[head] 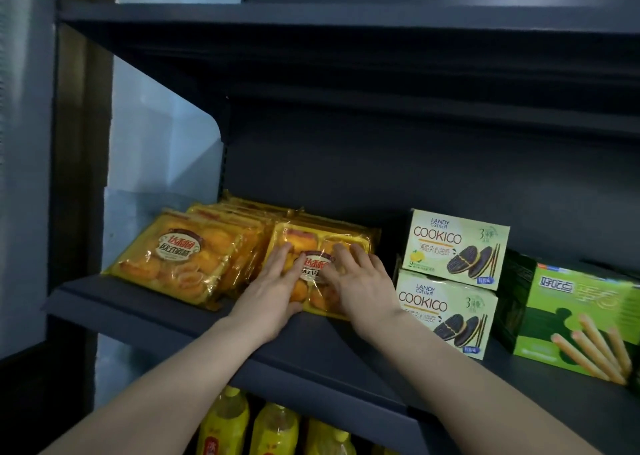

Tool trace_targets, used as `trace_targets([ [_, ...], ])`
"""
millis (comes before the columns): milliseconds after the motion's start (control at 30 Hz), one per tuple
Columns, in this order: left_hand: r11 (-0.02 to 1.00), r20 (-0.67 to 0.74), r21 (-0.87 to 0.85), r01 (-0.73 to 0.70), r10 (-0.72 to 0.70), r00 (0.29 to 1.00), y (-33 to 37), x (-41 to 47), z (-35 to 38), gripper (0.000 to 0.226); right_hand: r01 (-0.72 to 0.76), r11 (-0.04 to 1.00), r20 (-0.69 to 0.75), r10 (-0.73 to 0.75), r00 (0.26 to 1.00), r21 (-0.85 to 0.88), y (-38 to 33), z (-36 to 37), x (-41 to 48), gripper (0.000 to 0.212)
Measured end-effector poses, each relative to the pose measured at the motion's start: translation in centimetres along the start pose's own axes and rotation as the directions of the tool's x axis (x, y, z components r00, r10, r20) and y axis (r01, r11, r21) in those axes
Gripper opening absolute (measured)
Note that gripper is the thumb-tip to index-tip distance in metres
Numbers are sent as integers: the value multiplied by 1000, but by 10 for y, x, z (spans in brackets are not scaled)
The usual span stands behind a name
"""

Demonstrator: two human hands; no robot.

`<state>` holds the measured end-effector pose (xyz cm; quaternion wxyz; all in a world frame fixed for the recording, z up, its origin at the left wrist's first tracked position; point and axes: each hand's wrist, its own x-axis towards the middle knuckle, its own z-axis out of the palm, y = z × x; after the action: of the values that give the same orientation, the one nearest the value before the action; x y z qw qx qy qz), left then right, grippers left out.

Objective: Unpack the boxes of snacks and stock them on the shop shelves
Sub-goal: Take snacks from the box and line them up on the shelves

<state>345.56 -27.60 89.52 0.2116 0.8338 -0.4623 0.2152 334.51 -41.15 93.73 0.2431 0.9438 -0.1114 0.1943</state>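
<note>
Yellow clear-film pack of small golden cakes (313,269), with a round red-and-white label, sits on the dark blue metal shelf (166,310). It is the front one of a row of like packs that lean back toward the shelf wall. Our left hand (273,283) and our right hand (362,281) both lie flat on its face, one on each side of the label. The fingers are straight and slightly spread, and neither hand grips the pack.

The pack's long side runs left to right along the shelf edge. It lies straight ahead, under both palms, with both hands about equally near. We judge the next move to be an even push backward. Just to its left leans a second row of yellow cake packs (176,264). To its right, near but apart, stand two stacked pale green Cookico biscuit boxes (453,278), then a bright green carton of biscuit sticks (571,319).
</note>
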Motion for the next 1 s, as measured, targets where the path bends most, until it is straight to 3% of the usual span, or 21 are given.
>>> trace_targets([
  [100, 999, -51, 38, 2, 0, 999, 0, 1, -7, 80, -82, 995, -189, 90, 978, 51, -3, -16, 14, 32],
  [200, 998, -133, 55, -15, 22, 991, -2, 10, -14, 87, -200, 965, -299, 244, 922, 171, 9, -36, 40, 29],
  [333, 999, -142, 39, -24, 29, 989, -9, 25, -11, 103, -332, 894, -46, 361, 931, 302, 30, -43, 88, 35],
  [500, 999, -196, 20, -42, 45, 979, -21, 27, 2, 105, -399, 861, 234, 337, 912, 317, 46, -24, 135, 41],
  [733, 995, -214, 14, -100, 100, 972, -24, 27, 5, 102, -496, 795, 417, 342, 842, 349, 57, -11, 153, 36],
  [1000, 984, -223, 136, -113, 142, 964, -19, 28, 6, 94, -473, 787, 406, 312, 859, 396, 46, -48, 128, 48],
])
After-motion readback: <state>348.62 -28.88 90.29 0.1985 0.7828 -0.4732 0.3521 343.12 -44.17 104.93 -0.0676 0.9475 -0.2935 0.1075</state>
